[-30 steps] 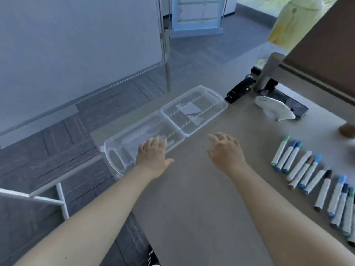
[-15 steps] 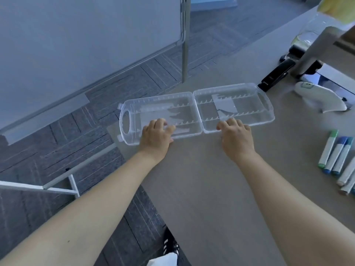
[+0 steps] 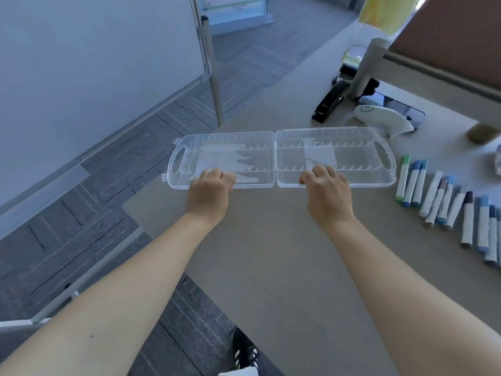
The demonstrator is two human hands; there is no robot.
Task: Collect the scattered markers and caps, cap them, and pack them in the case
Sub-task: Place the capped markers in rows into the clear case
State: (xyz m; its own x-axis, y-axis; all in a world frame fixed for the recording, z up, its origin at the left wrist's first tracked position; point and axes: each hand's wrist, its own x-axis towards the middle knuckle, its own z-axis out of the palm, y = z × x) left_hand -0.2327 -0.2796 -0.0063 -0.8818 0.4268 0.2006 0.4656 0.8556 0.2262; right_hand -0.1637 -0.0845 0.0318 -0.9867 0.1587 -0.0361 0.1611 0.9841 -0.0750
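Fingers of the left hand (image 3: 208,192) and right hand (image 3: 326,192) are curled over the near wall of the open case (image 3: 282,142). Capped markers (image 3: 444,204) lie at 3 o'clock. The light case could be tipped or slid into them.

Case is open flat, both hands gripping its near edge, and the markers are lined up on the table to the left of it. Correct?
Not quite. The markers lie on the table to the right of the case, not the left; the head view shows it. The rest holds: the case is open flat, with the left hand and right hand gripping its near edge.
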